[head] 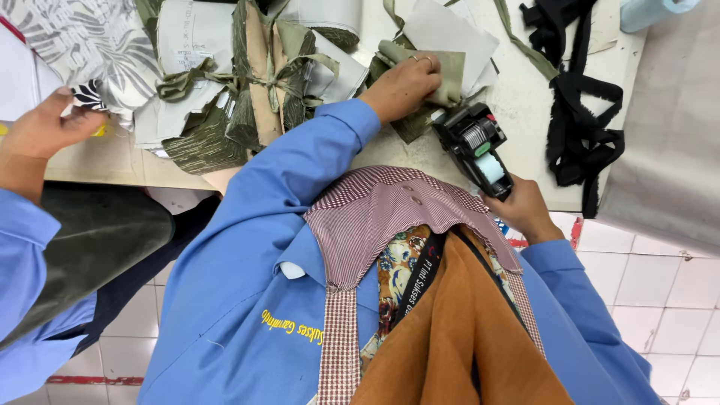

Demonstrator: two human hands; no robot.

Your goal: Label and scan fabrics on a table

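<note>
Olive fabric piece [439, 75] lies flat on the pale table [525, 97] under the left hand [409, 82], whose fingers are spread and pressed down on the cloth rather than curled around it, a ring showing on one finger; just beside that hand, on its wrist side and toward the body, sits the black label gun [476, 146] with a green knob and a pale roll of tape, and the right hand [525, 210] is clamped around its handle, the nose of the gun pointing at the cloth's near edge; beyond the left hand's knuckles lie grey paper pattern sheets [442, 30], partly under the cloth; off to its thumb side are tied bundles of olive and tan cut pieces [255, 82], crowding close to the blue sleeve; on the far side of the right hand a tangle of black fabric strips [577, 112] trails across the table, with a grey cloth [667, 135] hanging past it; a co-worker's hand [45, 127] in a blue sleeve rests well apart, by a leaf-printed fabric [90, 45].
</note>
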